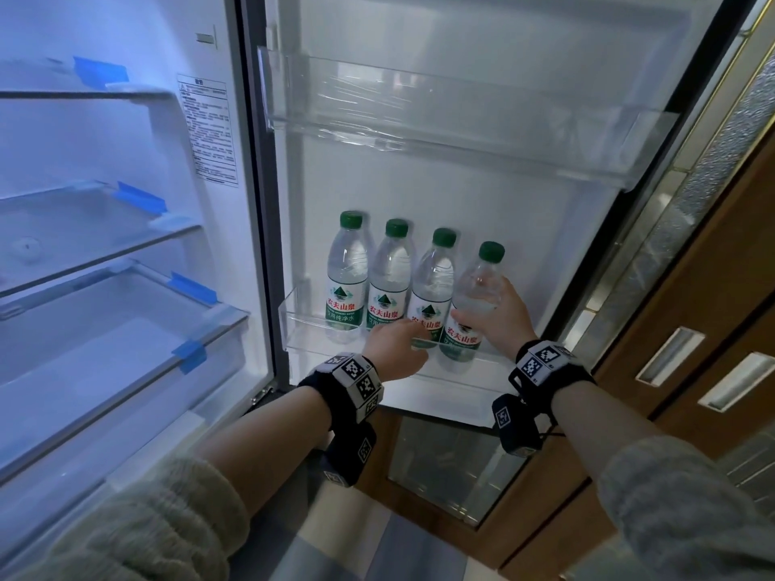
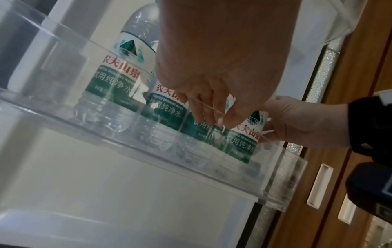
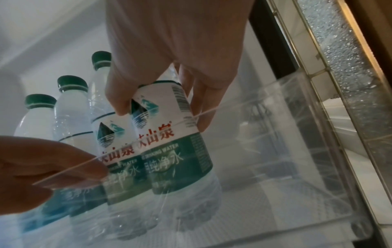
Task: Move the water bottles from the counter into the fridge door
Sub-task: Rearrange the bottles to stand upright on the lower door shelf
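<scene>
Right hand (image 1: 505, 318) wraps the rightmost bottle (image 1: 474, 304) in the door bin (image 1: 293, 316); left hand (image 1: 394, 350) fingers loosely curled, touching the third bottle (image 1: 432, 287).

The bottles (image 1: 390, 278) are clear, ribbed plastic with glossy printed labels and matt green caps. The door bin (image 1: 302, 329) holding them is smooth transparent plastic, as is the upper bin (image 1: 461, 119), whose front shows wrinkled film. The fridge walls look smooth white plastic. At right, cabinet fronts (image 1: 692, 329) look like brown wood beside sparkly textured glass. Sleeves (image 1: 146, 534) are fuzzy knit.
</scene>
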